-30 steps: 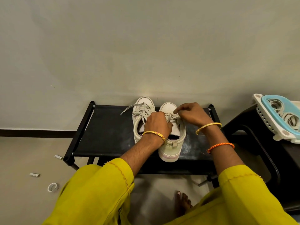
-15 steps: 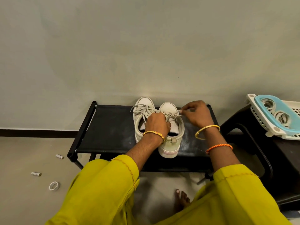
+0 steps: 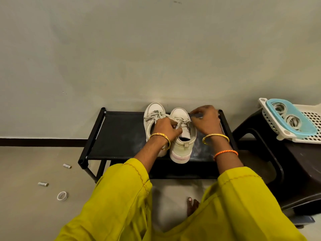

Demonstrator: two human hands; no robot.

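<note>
Two off-white sneakers stand side by side, toes toward the wall, on a low black rack [image 3: 119, 134]. The right sneaker [image 3: 180, 146] lies between my hands; the left sneaker [image 3: 153, 110] is partly hidden behind my left wrist. My left hand [image 3: 166, 127] pinches one end of the right sneaker's grey lace [image 3: 184, 122] above the tongue. My right hand [image 3: 205, 121] pinches the other end and holds it out to the right, past the shoe's side. The lace runs taut between both hands.
A dark plastic stool [image 3: 298, 171] stands at the right and carries a white basket [image 3: 311, 129] with a blue tray of rings. On the floor at the left lie two small batteries [image 3: 67, 166] and a tape roll [image 3: 62, 196]. My bare foot [image 3: 192, 206] shows below the rack.
My right hand has moved from the top of the right sneaker out to the right, drawing the lace end with it. My left hand stayed over the tongue, still pinching the lace.
</note>
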